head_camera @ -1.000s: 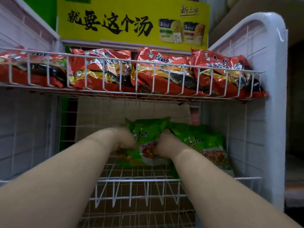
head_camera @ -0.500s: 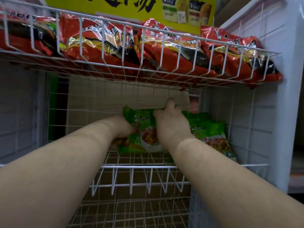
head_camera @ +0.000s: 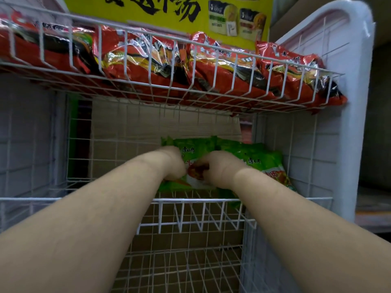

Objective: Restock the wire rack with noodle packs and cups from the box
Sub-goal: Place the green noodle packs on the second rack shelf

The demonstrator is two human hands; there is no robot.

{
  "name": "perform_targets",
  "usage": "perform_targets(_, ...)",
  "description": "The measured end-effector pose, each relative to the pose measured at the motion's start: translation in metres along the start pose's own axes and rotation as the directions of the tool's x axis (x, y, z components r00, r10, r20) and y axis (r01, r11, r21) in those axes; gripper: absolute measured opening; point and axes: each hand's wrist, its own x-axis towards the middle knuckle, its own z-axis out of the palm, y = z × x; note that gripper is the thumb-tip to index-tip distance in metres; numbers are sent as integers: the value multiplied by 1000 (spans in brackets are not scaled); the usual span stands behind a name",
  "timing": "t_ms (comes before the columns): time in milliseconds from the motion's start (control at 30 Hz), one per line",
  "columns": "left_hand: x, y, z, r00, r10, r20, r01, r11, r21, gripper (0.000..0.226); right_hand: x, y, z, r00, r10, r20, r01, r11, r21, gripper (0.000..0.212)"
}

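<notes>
Green pack sits on the mid wire shelf, towards the back, held between both hands: left hand curls round its left edge, right hand grips its right side w/ fingers bent onto the front. Pack's top sticks up past the knuckles, bottom edge shows just below the wrists. 2nd green pack lies just right of the right hand, touching the 1st, up against the rack's side grid. Above both hands, top shelf holds a row of red packs. Yellow sign behind them. White post far right of the right hand.
</notes>
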Motion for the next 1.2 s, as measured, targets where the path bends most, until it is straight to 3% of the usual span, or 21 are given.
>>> perform_targets(67,-9,4,-1,1000,-1,-19,0,998,-57,30,-13,6,-2,991,6,-137,19,984,178,31)
perform_targets(200,-42,24,-2,974,73,-214,-120,970,-211,27,-43,28,-4,935,58,-349,99,904,416,27)
perform_targets(333,-85,65,15,861,287,-420,-341,938,-57,21,-85,69,-4,882,127,-454,204,766,610,17)
perform_targets(433,-111,96,32,787,431,-441,-469,883,26,17,-124,103,-2,876,140,-462,249,690,680,12)
perform_targets(567,-138,137,61,790,499,-356,-522,852,36,19,-173,151,13,832,215,-512,290,618,731,12)
perform_targets(667,-151,170,87,798,524,-298,-544,839,19,19,-209,194,32,846,274,-458,272,517,812,13)
perform_targets(833,-164,239,149,834,545,-86,-548,837,-15,22,-266,274,73,843,389,-372,176,454,873,17)
perform_targets(1000,-177,309,230,844,509,167,-501,861,-93,26,-325,374,126,863,486,-135,-95,419,903,18)
perform_targets(1200,-190,361,311,832,469,297,-444,883,-152,26,-383,456,193,820,535,206,-452,382,806,15)
